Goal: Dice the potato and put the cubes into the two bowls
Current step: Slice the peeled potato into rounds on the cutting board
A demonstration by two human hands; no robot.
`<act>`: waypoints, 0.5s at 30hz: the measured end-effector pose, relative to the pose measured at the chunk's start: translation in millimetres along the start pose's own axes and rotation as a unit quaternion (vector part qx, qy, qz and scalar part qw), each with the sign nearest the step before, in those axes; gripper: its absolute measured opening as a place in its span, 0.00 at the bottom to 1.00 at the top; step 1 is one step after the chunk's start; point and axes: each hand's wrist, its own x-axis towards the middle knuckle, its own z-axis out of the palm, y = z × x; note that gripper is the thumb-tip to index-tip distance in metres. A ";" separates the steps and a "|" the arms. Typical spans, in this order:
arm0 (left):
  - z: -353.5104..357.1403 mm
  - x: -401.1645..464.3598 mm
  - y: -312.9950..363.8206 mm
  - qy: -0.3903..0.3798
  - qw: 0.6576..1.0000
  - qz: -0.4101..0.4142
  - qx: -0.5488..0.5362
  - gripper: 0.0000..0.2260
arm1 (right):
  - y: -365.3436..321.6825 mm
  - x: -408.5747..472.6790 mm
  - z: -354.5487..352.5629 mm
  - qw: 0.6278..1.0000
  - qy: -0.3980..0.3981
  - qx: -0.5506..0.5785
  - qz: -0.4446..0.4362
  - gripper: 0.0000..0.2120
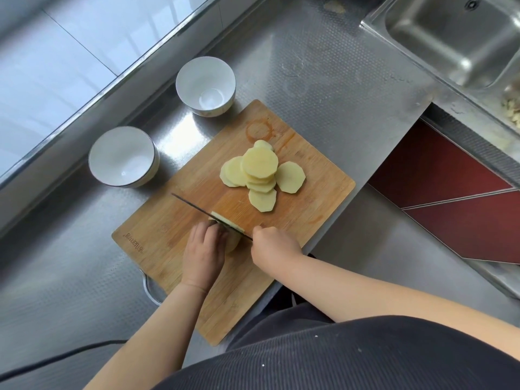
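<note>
A: Where is the potato [233,243], and what do my hands hold?

B: The uncut end of the potato lies on the cutting board [168,220], under the curled fingers [213,229] of the left hand [204,249], which press it down. The right hand [271,244] is clenched round the handle of the knife [202,211]. The blade stands just past the left fingertips, with a fresh slice [225,219] leaning on its far side.

A: How will the piece handle?

B: I judge it firm, light and wet on the cut faces, so likely to slip. It is short now, leaving little room between fingers and blade. I would grip it by its rounded back, fingertips tucked.

A: And the slices [260,170]?

B: They lie fanned beyond the knife, well clear of both hands. They look stiff but slick, and would slide if stacked high. No cubes are cut. The two bowls [123,157] [205,85] stand on the tabletop [323,88], beyond the left fingers, with nothing in them.
</note>
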 end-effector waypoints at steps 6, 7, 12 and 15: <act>1.2 2.0 1.8 0.014 1.000 0.009 0.001 0.11 | 6.6 6.8 6.8 1.000 -0.016 0.003 0.025 0.09; 1.6 1.7 2.4 0.015 1.000 0.006 0.001 0.11 | 7.3 6.7 6.7 1.000 -0.010 0.003 0.021 0.08; 3.0 -1.0 7.5 0.000 0.999 -0.026 0.017 0.12 | 17.4 1.3 6.0 0.997 0.060 -0.042 -0.033 0.09; 0.7 -1.4 9.1 0.000 0.999 -0.024 0.028 0.11 | 26.3 1.3 -1.2 0.991 0.120 -0.037 -0.041 0.14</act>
